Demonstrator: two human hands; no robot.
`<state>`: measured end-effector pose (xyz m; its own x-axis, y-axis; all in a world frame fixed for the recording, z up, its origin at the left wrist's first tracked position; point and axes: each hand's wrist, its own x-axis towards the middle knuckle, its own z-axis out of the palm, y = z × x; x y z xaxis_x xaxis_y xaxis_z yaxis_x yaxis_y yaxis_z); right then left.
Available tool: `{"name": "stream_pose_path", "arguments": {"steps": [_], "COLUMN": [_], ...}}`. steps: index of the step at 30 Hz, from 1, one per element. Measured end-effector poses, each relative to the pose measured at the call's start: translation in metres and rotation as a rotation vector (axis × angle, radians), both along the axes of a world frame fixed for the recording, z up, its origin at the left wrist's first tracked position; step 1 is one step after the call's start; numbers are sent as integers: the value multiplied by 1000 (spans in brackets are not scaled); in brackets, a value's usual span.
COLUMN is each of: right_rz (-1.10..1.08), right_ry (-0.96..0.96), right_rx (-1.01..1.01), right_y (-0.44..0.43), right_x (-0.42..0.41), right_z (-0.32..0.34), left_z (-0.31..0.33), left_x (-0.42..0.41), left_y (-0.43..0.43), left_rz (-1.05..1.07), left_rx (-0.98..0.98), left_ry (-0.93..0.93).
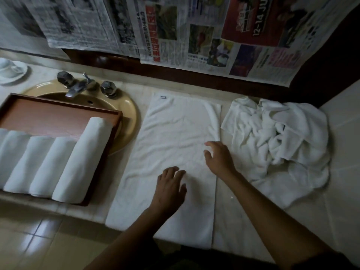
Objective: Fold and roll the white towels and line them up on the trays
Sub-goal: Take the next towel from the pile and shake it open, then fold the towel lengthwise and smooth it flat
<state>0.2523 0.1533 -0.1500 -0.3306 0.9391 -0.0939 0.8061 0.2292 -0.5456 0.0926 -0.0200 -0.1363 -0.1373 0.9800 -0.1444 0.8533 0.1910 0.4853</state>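
A white towel (171,137) lies flat and lengthwise on the counter, folded into a long strip, with a small tag at its far left corner. My left hand (171,188) rests palm down on its near middle, fingers spread. My right hand (219,156) presses on the towel's right edge, fingers apart. Neither hand grips anything. A heap of crumpled white towels (278,141) sits to the right. On the left, a brown wooden tray (58,115) holds several rolled white towels (81,162) side by side.
A beige sink (128,114) with a metal faucet (78,86) lies partly under the tray. A white cup and saucer (11,71) stand at the far left. Newspaper sheets (194,36) hang over the back wall. Tiled floor (39,240) shows below the counter edge.
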Motion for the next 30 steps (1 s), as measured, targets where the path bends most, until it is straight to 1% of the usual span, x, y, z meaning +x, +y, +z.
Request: {"name": "stream_pose_path", "arguments": {"steps": [5, 8, 10, 12, 14, 20, 24, 26, 28, 30], "right_rz": [-15, -3, -6, 0, 8, 3, -106, -172, -189, -186], "right_ry": [-113, -173, -195, -240, -234, -111, 67, 197, 291, 375], "right_rx": [14, 18, 0, 24, 16, -84, -176, -239, -272, -315], "right_y": [115, 169, 196, 215, 229, 247, 257, 260, 261, 259], "right_x": [0, -5, -9, -13, -15, -14, -9, -7, -3, -2], "right_z": [1, -3, -6, -6, -7, -2, 14, 23, 30, 36], "left_z": [-10, -25, -35, -39, -39, -30, -29, -28, -26, -21], "left_x": [58, 80, 91, 99, 105, 114, 117, 117, 118, 116], "left_y": [44, 56, 58, 60, 64, 74, 77, 77, 78, 80], "left_rz": [-40, -98, -77, -49, -35, 32, 47, 30, -5, 15], "left_rx": [-34, -100, -122, -134, -123, -77, -79, -78, -51, 7], "left_ry": [-10, 102, 170, 206, 240, 249, 254, 251, 229, 179]}}
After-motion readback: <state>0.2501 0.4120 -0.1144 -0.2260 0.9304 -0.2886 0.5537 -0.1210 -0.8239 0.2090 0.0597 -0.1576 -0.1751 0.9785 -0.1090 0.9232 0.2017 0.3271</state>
